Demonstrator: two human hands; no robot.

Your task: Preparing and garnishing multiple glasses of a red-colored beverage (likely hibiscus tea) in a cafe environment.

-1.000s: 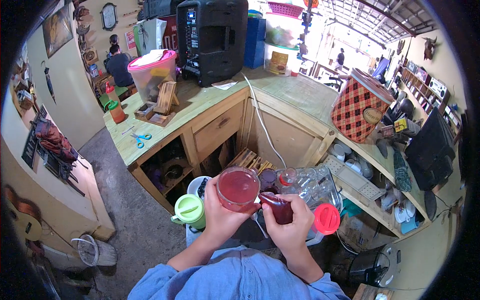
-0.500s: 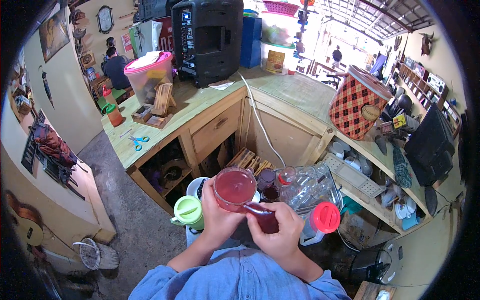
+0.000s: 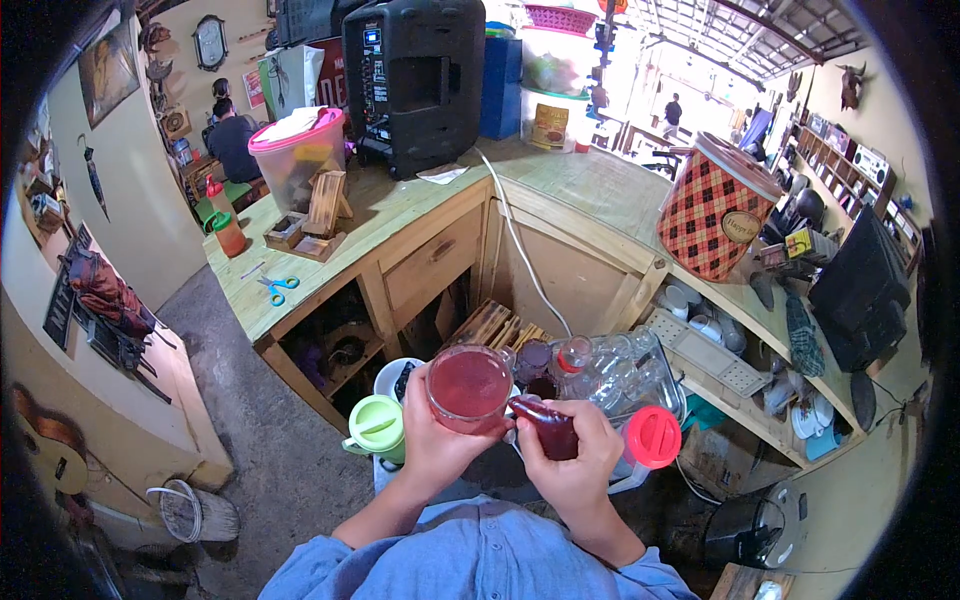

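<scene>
Clear glass mug (image 3: 458,416), pinkish-red drink (image 3: 468,380) inside, glossy dark-red pouch (image 3: 550,428)

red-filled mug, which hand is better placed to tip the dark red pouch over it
Right, most likely: the right hand grips the dark red pouch, its narrow end beside the mug, while the left hand holds the mug.

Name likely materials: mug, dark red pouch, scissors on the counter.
Mug: clear, smooth glass or rigid plastic; the pink-red liquid shows through its wall.
Dark red pouch: probably thin, glossy plastic film; bright highlights and a soft-looking tapered end suggest it.
Scissors: evenly blue ring handles look like moulded plastic; greyish blades suggest metal, though too small to judge finish.
</scene>
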